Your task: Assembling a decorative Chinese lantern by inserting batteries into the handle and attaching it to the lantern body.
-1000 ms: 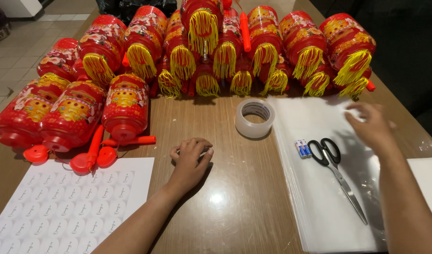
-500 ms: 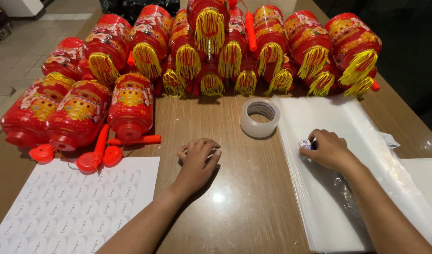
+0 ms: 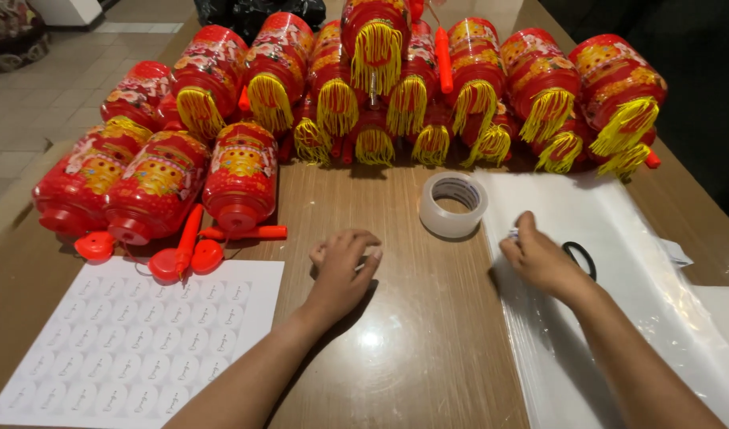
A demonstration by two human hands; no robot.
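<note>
1. Resting on the wooden table [image 3: 428, 318], the left hand [image 3: 342, 270] is curled loosely, grasping nothing I can see.
2. The right hand [image 3: 543, 258] covers black scissors [image 3: 580, 256] on clear plastic sheets [image 3: 618, 238], near the tape roll [image 3: 454, 203]; its grip cannot be told.

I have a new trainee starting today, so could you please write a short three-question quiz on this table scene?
1. True or false: the tape roll lies between the two hands.
2. What does the right hand rest on: A the sticker sheet, B the clear plastic sheet, C a lantern?
3. What colour are the lantern tassels?

Key: 1 true; 2 B; 3 yellow. The left hand rests on the bare table.
</note>
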